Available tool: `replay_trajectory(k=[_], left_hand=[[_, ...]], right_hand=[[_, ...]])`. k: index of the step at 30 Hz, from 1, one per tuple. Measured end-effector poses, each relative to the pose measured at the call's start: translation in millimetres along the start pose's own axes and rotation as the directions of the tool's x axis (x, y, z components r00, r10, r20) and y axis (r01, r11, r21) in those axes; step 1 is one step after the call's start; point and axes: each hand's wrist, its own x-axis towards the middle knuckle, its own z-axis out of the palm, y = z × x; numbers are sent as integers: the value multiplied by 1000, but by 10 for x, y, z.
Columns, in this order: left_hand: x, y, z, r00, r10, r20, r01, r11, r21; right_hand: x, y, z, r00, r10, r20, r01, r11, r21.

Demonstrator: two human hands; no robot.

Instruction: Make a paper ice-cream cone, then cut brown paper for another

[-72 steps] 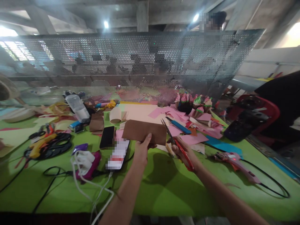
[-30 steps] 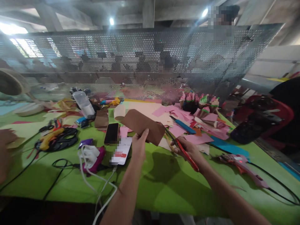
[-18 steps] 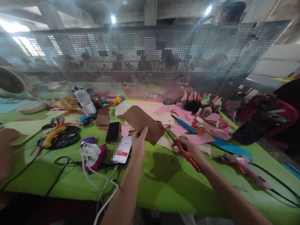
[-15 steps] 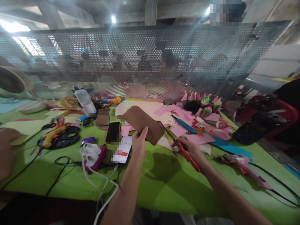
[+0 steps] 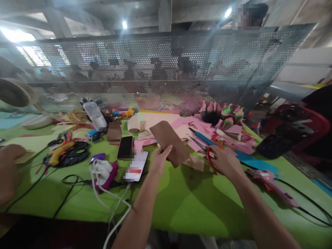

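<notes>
My left hand (image 5: pixel 161 157) pinches the lower left edge of a brown sheet of paper (image 5: pixel 171 140), thumb on top, holding it tilted above the table. In my right hand (image 5: pixel 223 159) are red-handled scissors (image 5: pixel 210 159), their blades pointing up and left, apart from the sheet's right end. Beyond the blades lies a blue cutter knife (image 5: pixel 203 137) on pink paper scraps (image 5: pixel 197 123). Under the brown sheet's right corner a pale scrap of paper (image 5: pixel 195 164) rests on the green table, with a thin stick beside it.
Two phones, a black one (image 5: pixel 125 147) and a lit one (image 5: pixel 137 166), lie left of my arm near a magenta power adapter (image 5: pixel 112 175). A pink glue gun (image 5: pixel 278 188) with its cord sits at right. Another person's hand (image 5: pixel 11 155) is at far left.
The scissors have come away from the brown sheet and moved right, their blades swinging round to point more to the left. The brown sheet and my left hand have shifted slightly right and down.
</notes>
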Motion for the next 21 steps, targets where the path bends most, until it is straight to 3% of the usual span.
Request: replay_trajectory(k=[4, 7, 10, 12, 14, 16, 18, 21], left_hand=[[-69, 28, 65, 991, -81, 109, 75, 996, 55], [-92, 34, 91, 976, -127, 175, 110, 989, 104], [-103, 12, 101, 964, -154, 216, 122, 980, 155], [-122, -10, 110, 954, -166, 249, 124, 976, 177], [-148, -33, 122, 938, -186, 291, 133, 972, 194], [-173, -56, 133, 916, -218, 336, 153, 966, 208], [-185, -84, 133, 906, -237, 350, 169, 962, 215], [-171, -144, 107, 942, -181, 282, 128, 972, 196]], right_hand=[[22, 173, 8, 998, -52, 18, 53, 998, -19], [9, 204, -35, 999, 34, -23, -34, 999, 13], [-15, 90, -83, 992, 64, -111, -30, 958, 285], [-35, -49, -82, 993, -30, -117, 94, 797, 597], [-59, -194, -54, 993, -114, -32, 89, 545, 834], [-84, -307, -19, 986, -160, 46, 17, 374, 927], [-107, -370, 2, 981, -172, 94, -44, 273, 961], [-134, -407, 3, 974, -177, 140, -109, 174, 979]])
